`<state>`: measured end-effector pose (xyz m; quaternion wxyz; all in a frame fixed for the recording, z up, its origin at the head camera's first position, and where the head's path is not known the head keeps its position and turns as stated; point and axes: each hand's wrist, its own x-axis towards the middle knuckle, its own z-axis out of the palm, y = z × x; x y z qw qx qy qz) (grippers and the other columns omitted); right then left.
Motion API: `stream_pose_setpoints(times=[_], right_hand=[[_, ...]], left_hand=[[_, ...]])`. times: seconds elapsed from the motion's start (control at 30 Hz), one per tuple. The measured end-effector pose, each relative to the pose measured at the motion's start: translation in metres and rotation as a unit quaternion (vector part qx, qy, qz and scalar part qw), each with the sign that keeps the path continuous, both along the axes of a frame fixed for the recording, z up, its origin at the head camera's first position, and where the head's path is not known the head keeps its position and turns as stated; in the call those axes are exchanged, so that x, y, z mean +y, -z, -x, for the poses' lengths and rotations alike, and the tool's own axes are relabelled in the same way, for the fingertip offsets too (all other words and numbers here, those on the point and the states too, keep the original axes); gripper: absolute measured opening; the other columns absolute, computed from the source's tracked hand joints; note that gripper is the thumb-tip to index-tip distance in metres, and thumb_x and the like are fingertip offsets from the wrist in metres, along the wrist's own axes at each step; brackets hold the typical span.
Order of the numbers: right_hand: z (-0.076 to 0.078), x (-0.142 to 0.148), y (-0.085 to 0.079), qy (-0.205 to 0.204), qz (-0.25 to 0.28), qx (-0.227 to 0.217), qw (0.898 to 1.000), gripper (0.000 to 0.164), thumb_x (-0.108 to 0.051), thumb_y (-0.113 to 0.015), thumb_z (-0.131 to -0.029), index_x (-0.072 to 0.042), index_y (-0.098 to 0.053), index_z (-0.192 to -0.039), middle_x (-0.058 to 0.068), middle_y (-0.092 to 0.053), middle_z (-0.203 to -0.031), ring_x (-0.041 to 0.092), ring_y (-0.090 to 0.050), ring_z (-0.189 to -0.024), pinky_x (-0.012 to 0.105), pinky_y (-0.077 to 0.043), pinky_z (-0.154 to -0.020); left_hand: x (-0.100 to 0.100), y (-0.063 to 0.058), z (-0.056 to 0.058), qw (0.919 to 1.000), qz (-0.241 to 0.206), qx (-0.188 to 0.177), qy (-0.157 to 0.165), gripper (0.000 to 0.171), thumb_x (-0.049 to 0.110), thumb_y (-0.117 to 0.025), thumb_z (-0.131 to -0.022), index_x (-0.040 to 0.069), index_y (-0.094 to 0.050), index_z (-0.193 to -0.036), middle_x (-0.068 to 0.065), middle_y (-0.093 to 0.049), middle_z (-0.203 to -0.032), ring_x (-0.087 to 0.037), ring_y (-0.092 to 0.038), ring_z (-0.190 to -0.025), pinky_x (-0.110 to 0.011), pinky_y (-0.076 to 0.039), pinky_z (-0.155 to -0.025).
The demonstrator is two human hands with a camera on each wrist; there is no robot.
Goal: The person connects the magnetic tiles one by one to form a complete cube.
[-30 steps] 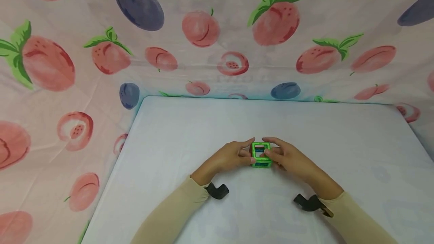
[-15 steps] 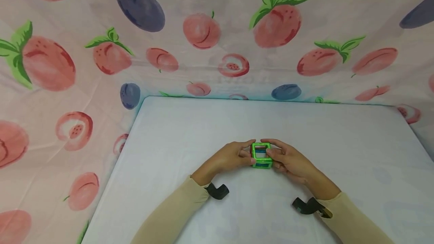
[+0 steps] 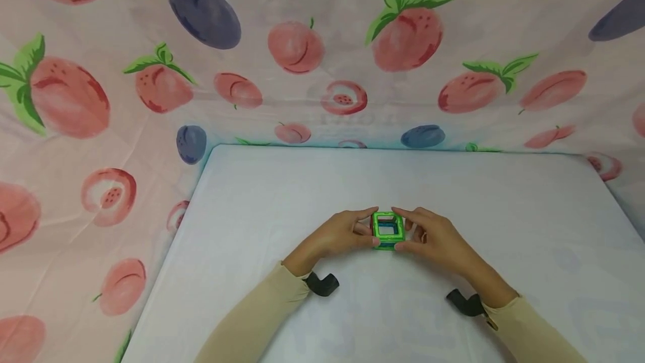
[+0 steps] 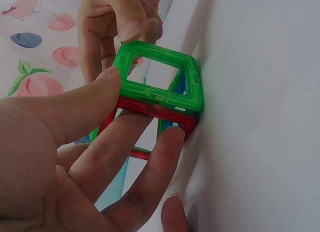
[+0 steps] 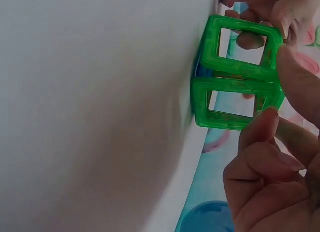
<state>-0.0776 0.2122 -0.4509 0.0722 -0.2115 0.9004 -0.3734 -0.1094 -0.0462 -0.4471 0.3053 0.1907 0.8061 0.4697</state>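
A small cube of see-through magnetic tiles (image 3: 388,237) sits on the white table between both hands. Its top tile is a green open square (image 4: 155,93), with a red tile (image 4: 155,108) on the left-hand side. Facing the right wrist camera is another green tile (image 5: 222,124); a blue edge (image 5: 202,70) shows at the cube's corner. My left hand (image 3: 342,234) holds the left side, thumb at the near corner and index finger at the far one. My right hand (image 3: 435,238) pinches the right side between thumb and index finger, its other fingers curled.
White tabletop (image 3: 302,184) surrounds the hands. Fruit-printed cloth (image 3: 242,122) hangs along its back and left edges. A black curved piece (image 3: 322,284) is fixed at the left wrist, another (image 3: 464,302) at the right.
My right thumb has moved from over the cube's top tile to its near right corner, and the right hand has shifted slightly outward. The left hand and cube stay nearly in place.
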Motion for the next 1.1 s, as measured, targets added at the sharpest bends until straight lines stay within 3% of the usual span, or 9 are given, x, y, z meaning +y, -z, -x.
stream_pose_setpoints(times=[0.17, 0.37, 0.5, 0.73, 1.1], right_hand=[[-0.001, -0.003, -0.002, -0.005, -0.014, 0.039, 0.999, 0.069, -0.019, -0.087, -0.081, -0.005, -0.059, -0.143, -0.001, -0.061, -0.093, 0.0, -0.05, -0.07, 0.021, -0.046, -0.061], [-0.002, -0.005, -0.004, 0.014, -0.028, 0.01, 0.999, 0.068, -0.024, -0.085, -0.083, -0.009, -0.057, -0.143, 0.002, -0.065, -0.1, 0.003, -0.056, -0.073, 0.022, -0.048, -0.063], [-0.002, -0.005, -0.006, 0.019, -0.032, -0.007, 0.999, 0.067, -0.024, -0.084, -0.085, -0.013, -0.056, -0.144, 0.0, -0.069, -0.097, 0.004, -0.059, -0.075, 0.023, -0.05, -0.065], [0.0, -0.009, -0.006, 0.016, -0.028, -0.011, 0.999, 0.068, -0.023, -0.084, -0.085, -0.012, -0.055, -0.145, -0.003, -0.067, -0.092, 0.004, -0.057, -0.075, 0.023, -0.05, -0.066], [-0.006, -0.012, -0.007, 0.026, -0.031, -0.003, 0.999, 0.068, -0.024, -0.085, -0.084, -0.011, -0.056, -0.144, -0.002, -0.067, -0.091, 0.004, -0.056, -0.073, 0.022, -0.049, -0.065]], left_hand=[[0.001, 0.001, 0.002, 1.0, 0.001, 0.007, -0.007, 0.075, 0.027, -0.078, -0.093, 0.019, -0.041, -0.158, 0.007, -0.079, -0.1, 0.0, -0.067, -0.097, -0.039, -0.044, -0.107], [0.003, 0.003, 0.001, 0.9998, 0.003, 0.002, -0.017, 0.072, 0.028, -0.079, -0.092, 0.021, -0.045, -0.156, 0.005, -0.079, -0.101, -0.001, -0.067, -0.095, -0.036, -0.046, -0.103], [0.003, 0.001, 0.001, 0.9998, -0.005, 0.001, -0.017, 0.072, 0.028, -0.078, -0.092, 0.02, -0.045, -0.156, 0.006, -0.079, -0.102, -0.002, -0.067, -0.099, -0.035, -0.046, -0.103], [-0.001, -0.001, 0.0, 0.9995, 0.019, 0.014, -0.022, 0.072, 0.033, -0.078, -0.092, 0.025, -0.046, -0.155, 0.007, -0.079, -0.103, -0.003, -0.067, -0.104, -0.04, -0.043, -0.108], [-0.004, -0.003, -0.003, 0.9997, 0.01, 0.018, -0.014, 0.074, 0.031, -0.077, -0.093, 0.023, -0.042, -0.157, 0.008, -0.079, -0.101, -0.001, -0.069, -0.099, -0.044, -0.04, -0.113]])
